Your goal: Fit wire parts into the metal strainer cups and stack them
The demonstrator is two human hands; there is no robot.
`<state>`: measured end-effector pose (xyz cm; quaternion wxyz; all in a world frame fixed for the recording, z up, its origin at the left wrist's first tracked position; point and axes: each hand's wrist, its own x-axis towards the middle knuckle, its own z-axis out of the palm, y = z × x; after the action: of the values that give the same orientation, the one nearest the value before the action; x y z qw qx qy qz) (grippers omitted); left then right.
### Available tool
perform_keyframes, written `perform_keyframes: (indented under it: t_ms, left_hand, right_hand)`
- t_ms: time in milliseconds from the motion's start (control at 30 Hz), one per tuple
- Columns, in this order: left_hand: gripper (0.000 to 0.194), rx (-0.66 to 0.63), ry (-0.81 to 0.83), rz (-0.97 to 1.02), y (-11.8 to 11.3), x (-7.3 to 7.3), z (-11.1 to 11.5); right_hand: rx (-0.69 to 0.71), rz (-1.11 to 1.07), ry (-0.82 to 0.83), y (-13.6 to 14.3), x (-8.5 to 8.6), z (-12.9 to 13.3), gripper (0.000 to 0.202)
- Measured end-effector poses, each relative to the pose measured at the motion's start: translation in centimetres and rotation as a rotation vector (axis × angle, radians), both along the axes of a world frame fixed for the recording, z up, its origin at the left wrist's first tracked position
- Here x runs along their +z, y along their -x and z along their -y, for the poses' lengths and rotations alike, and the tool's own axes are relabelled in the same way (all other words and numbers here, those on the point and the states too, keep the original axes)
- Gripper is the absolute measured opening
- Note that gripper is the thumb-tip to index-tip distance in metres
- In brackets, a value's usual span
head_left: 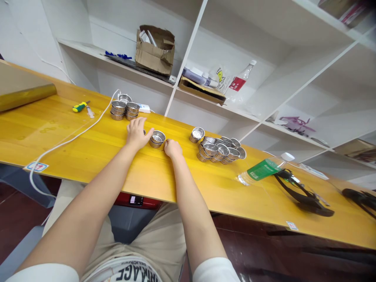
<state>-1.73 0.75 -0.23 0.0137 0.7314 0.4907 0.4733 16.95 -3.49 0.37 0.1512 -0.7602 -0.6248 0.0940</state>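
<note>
My left hand (138, 133) rests low over the yellow table, its fingers curved around a metal cup that is mostly hidden behind them. Between my hands a short stack of perforated metal cups (157, 139) stands upright. Close to the right side of that stack is my right hand (173, 149), its fingers curled together; whatever they hold, if anything, is hidden. Behind my left hand stand several stacked cups (118, 107). To the right of my right hand, a small stack (197, 134) stands beside a larger cluster of cups (221, 150).
On the wooden table (152, 172), a white cable (69, 139) loops at the left near a screwdriver (80, 107). A green-labelled bottle (264, 169) lies at the right beside a black strap (305, 199). White shelves with a cardboard box (154, 55) stand behind.
</note>
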Motion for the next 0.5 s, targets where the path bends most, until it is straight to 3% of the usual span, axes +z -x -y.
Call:
perform_keyframes:
  t_ms: [133,333,500]
  left_hand:
    - [0.056,0.134,0.128,0.070,1.0,-1.2,-1.8]
    - [0.057,0.115,0.240,0.015,1.0,-3.5,-3.6]
    - [0.055,0.112,0.234,-0.003,1.1,-2.5,-3.1]
  right_hand:
    - [-0.079,-0.013,-0.061,0.0,0.2,0.1,0.035]
    - [-0.138,-0.068,-0.170,0.1,0.4,0.1,0.033]
    - [-0.153,-0.130,-0.284,0.4,0.8,0.3,0.032]
